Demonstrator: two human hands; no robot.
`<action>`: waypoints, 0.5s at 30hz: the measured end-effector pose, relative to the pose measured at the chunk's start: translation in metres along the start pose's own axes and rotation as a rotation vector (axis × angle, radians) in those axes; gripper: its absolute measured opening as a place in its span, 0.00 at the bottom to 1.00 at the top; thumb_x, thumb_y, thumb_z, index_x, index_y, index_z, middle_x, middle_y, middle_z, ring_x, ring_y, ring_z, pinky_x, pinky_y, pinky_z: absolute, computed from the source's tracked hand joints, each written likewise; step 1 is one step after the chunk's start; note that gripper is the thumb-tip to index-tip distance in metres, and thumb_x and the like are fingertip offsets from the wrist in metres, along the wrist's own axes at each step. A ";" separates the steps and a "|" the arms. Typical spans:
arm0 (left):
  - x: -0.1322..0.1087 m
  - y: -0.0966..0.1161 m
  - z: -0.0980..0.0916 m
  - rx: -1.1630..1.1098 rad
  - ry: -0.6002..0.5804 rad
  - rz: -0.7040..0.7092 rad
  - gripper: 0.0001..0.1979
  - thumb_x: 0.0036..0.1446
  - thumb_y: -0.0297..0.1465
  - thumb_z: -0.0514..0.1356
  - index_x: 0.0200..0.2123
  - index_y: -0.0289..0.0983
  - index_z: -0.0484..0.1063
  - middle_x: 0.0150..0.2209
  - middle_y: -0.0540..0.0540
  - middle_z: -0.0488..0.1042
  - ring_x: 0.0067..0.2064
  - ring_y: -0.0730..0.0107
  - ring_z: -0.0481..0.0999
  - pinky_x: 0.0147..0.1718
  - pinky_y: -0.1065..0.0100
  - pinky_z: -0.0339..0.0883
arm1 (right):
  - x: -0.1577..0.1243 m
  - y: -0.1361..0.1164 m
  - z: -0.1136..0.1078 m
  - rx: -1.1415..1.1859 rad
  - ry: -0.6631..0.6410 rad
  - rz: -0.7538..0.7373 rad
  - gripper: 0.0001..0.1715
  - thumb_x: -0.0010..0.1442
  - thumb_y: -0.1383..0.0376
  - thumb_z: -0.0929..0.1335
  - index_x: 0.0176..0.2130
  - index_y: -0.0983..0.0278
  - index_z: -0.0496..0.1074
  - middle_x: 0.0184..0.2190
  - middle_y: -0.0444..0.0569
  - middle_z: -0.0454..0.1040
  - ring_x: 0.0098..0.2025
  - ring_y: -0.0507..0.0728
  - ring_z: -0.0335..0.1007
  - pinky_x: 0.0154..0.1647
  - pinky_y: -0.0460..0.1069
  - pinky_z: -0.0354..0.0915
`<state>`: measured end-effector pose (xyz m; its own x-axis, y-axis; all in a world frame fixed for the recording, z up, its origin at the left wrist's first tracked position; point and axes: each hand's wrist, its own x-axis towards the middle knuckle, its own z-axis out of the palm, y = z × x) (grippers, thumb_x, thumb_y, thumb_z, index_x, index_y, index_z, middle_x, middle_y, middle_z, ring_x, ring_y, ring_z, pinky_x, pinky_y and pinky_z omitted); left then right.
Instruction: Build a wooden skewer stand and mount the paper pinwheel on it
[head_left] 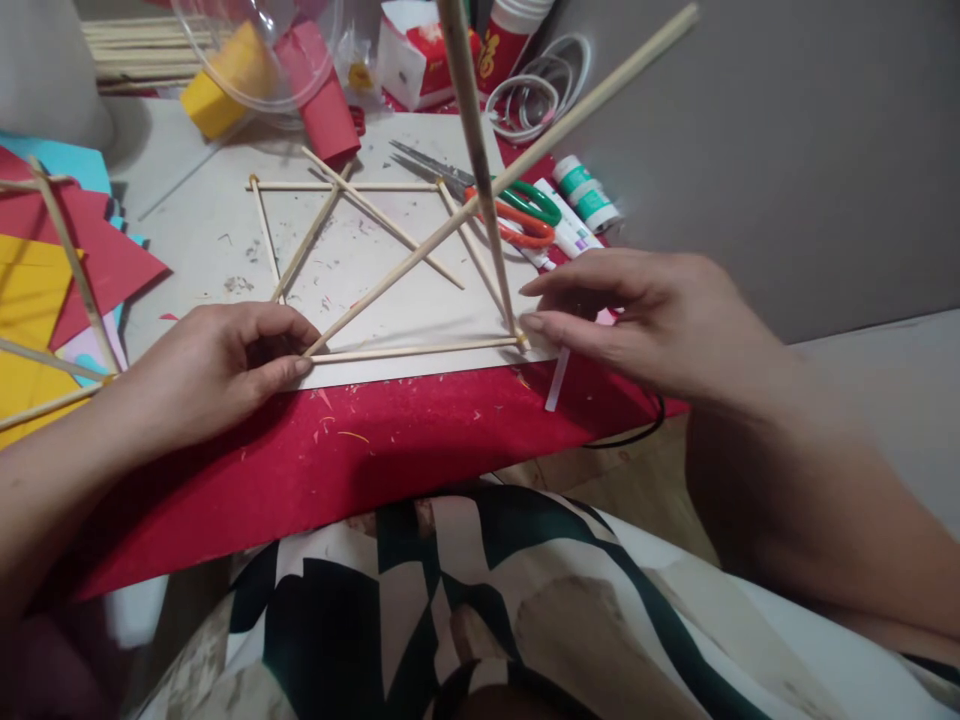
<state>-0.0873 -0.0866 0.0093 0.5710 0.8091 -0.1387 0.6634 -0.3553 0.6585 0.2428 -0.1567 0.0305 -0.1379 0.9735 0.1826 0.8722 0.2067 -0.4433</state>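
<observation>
slanted stick [420,255] | axis rising rightward | left hand [202,370] pinching base | right hand [645,315] half-parted, hold unclear

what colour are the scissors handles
One green handle and one orange handle, clearest in the head view.

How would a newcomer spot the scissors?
Start at the white board on the red surface. Look along its right edge, just beyond the right hand, where scissors lie beside a white tube. One green and one orange handle set them apart from that tube and the pale sticks.
</observation>
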 end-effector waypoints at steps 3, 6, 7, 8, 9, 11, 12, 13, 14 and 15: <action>0.000 0.001 0.000 0.011 -0.008 -0.004 0.10 0.57 0.37 0.62 0.38 0.39 0.78 0.31 0.49 0.79 0.31 0.69 0.73 0.31 0.70 0.62 | -0.011 -0.001 -0.011 -0.017 0.131 0.088 0.12 0.59 0.58 0.71 0.37 0.63 0.80 0.34 0.50 0.82 0.34 0.55 0.75 0.37 0.50 0.68; 0.000 0.002 -0.002 0.039 -0.007 0.010 0.09 0.58 0.35 0.62 0.39 0.38 0.78 0.33 0.50 0.80 0.34 0.70 0.75 0.34 0.71 0.62 | -0.024 0.006 -0.020 -0.059 0.271 0.158 0.11 0.59 0.59 0.71 0.37 0.64 0.81 0.35 0.52 0.83 0.35 0.56 0.76 0.37 0.49 0.68; -0.001 0.003 -0.002 0.046 -0.007 0.019 0.09 0.58 0.35 0.62 0.39 0.38 0.78 0.33 0.50 0.81 0.34 0.70 0.75 0.34 0.71 0.62 | -0.029 0.010 -0.021 -0.087 0.284 0.171 0.11 0.59 0.60 0.71 0.38 0.64 0.80 0.35 0.52 0.82 0.34 0.56 0.76 0.35 0.49 0.68; -0.001 0.003 -0.003 0.048 -0.007 0.024 0.09 0.59 0.35 0.62 0.39 0.38 0.78 0.34 0.50 0.81 0.34 0.70 0.75 0.35 0.71 0.62 | -0.034 0.016 -0.022 -0.128 0.279 0.181 0.12 0.59 0.60 0.70 0.39 0.64 0.80 0.36 0.53 0.82 0.33 0.56 0.75 0.34 0.49 0.67; -0.001 0.003 -0.003 0.047 -0.004 0.024 0.09 0.59 0.35 0.62 0.39 0.38 0.78 0.34 0.50 0.81 0.35 0.70 0.75 0.35 0.71 0.62 | -0.039 0.023 -0.022 -0.182 0.255 0.187 0.13 0.59 0.60 0.70 0.41 0.64 0.80 0.36 0.54 0.82 0.32 0.56 0.75 0.32 0.49 0.67; -0.001 0.002 -0.003 0.042 0.000 0.013 0.09 0.58 0.35 0.63 0.39 0.38 0.78 0.35 0.50 0.81 0.35 0.69 0.76 0.35 0.71 0.63 | -0.047 0.038 -0.019 -0.308 0.148 0.193 0.16 0.61 0.58 0.70 0.45 0.65 0.78 0.38 0.57 0.81 0.31 0.57 0.74 0.31 0.50 0.66; -0.001 0.002 -0.003 0.038 0.000 0.008 0.09 0.58 0.35 0.63 0.39 0.38 0.78 0.35 0.50 0.81 0.36 0.69 0.76 0.35 0.71 0.63 | -0.051 0.046 -0.017 -0.362 0.093 0.190 0.18 0.62 0.56 0.69 0.47 0.64 0.77 0.39 0.59 0.81 0.33 0.59 0.75 0.32 0.51 0.67; 0.000 0.001 -0.003 0.033 -0.004 0.003 0.09 0.58 0.35 0.62 0.39 0.38 0.78 0.35 0.50 0.81 0.36 0.69 0.76 0.36 0.71 0.63 | -0.054 0.053 -0.013 -0.400 0.038 0.186 0.20 0.63 0.55 0.69 0.49 0.65 0.75 0.42 0.61 0.80 0.36 0.62 0.76 0.34 0.53 0.68; 0.000 0.001 -0.003 0.022 -0.013 -0.001 0.09 0.58 0.36 0.62 0.39 0.38 0.78 0.35 0.49 0.81 0.35 0.68 0.76 0.35 0.71 0.64 | -0.057 0.058 -0.009 -0.422 -0.003 0.185 0.21 0.64 0.54 0.69 0.51 0.65 0.74 0.44 0.63 0.80 0.40 0.64 0.77 0.37 0.54 0.69; 0.000 0.000 -0.003 0.005 -0.023 -0.004 0.10 0.58 0.37 0.62 0.39 0.38 0.78 0.34 0.49 0.81 0.34 0.68 0.76 0.34 0.70 0.64 | -0.058 0.062 -0.005 -0.431 -0.036 0.192 0.23 0.64 0.54 0.69 0.52 0.66 0.73 0.47 0.64 0.79 0.43 0.66 0.77 0.39 0.55 0.69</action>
<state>-0.0884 -0.0855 0.0115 0.5796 0.7994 -0.1582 0.6678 -0.3548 0.6543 0.3075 -0.2011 -0.0030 0.0355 0.9944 0.0994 0.9978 -0.0296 -0.0601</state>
